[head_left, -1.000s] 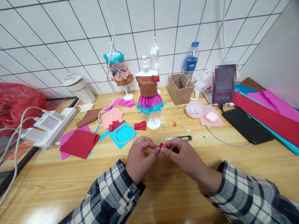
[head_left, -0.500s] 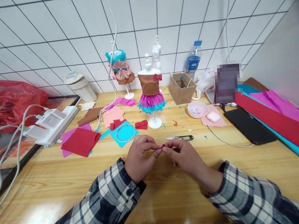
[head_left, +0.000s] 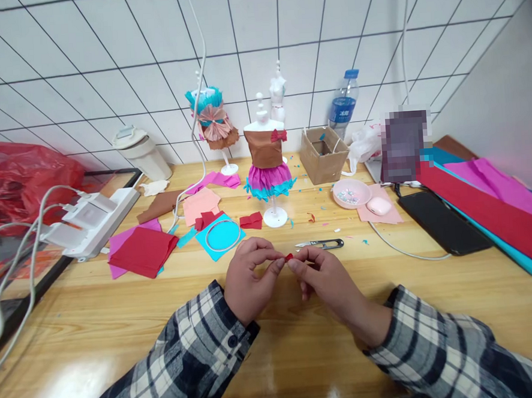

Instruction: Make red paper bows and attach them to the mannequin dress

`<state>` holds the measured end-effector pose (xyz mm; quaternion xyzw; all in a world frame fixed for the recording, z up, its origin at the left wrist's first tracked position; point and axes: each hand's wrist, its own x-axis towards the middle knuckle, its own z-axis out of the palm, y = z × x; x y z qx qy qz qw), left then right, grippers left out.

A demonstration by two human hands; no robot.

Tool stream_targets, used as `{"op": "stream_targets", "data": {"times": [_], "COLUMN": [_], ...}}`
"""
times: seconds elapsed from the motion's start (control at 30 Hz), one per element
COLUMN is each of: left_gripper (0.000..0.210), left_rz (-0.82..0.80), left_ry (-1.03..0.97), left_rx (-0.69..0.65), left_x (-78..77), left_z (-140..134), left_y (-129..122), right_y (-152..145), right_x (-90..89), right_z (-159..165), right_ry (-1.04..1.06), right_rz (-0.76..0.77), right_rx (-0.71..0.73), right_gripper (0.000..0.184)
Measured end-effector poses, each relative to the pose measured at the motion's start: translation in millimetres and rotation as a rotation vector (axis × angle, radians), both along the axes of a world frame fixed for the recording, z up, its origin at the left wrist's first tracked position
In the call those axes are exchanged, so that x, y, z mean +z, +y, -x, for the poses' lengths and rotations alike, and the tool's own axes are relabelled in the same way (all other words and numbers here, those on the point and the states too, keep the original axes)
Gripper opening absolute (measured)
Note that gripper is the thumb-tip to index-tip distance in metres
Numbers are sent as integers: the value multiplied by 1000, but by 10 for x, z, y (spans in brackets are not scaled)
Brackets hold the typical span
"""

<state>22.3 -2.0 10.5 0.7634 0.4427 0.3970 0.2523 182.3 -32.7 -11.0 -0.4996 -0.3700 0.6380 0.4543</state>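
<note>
Red sheets [head_left: 143,252] lie left. Our left hand [head_left: 253,279] pinches a scrap [head_left: 289,257] between thumb and forefinger; far beyond, the form [head_left: 264,126] already wears top [head_left: 264,150], skirt [head_left: 270,177] and bow [head_left: 279,136]. Near us, that red scrap looks unfinished, its right side pinched by our right hand [head_left: 332,282].

Scrap [head_left: 289,257]: between left hand [head_left: 254,279] and right hand [head_left: 325,275].
Thread snips [head_left: 325,244]: on surface [head_left: 120,316], behind right hand.
Ring [head_left: 224,251]: on sheet [head_left: 223,234], left of front mannequin [head_left: 265,150].
Cardboard box [head_left: 322,167]: right of front mannequin, before bottle [head_left: 343,107].
</note>
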Motion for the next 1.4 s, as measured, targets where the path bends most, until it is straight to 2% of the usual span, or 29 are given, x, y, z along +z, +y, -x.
{"op": "stream_targets", "data": {"times": [0.17,0.3,0.43,0.63,0.7,0.83,0.93,1.03,1.1,1.23,1.4], "left_gripper": [11,9,10,8,10,21,22,18,16,17,20], "left_rz": [77,74,24,-170,-323,-687,-831,-830,-799,-748,-667], "left_ry": [-101,-122,-115,1,121,359,492,542,524,510,522], "left_rx": [32,30,-2,-70,-128,-336,-357,-396,-422,-487,-508], "left_x": [-37,-73,-68,-25,-5,60,106,100,63,-19,-41], "left_z": [21,28,31,63,104,204,239,221,192,154,126], "left_y": [39,51,48,62,80,136,164,159,143,117,129], "right_y": [-6,-3,28,79,109,185,224,240,243,241,181], "right_x": [44,78,66,26,24,40,61,66,55,42,105], "right_z": [-18,-33,-66,-141,-180,-259,-311,-363,-398,-444,-426], "right_ry": [128,240,341,238,133,-217,-497,-726,-828,-998,-1289], "right_rz": [46,109,191,178,116,-78,-320,-623,-746,-828,-960], "right_rx": [16,-26,-15,123,193,327,375,454,521,577,552], "right_gripper": [33,33,42,28,25,14,6,14,16,13,19]}}
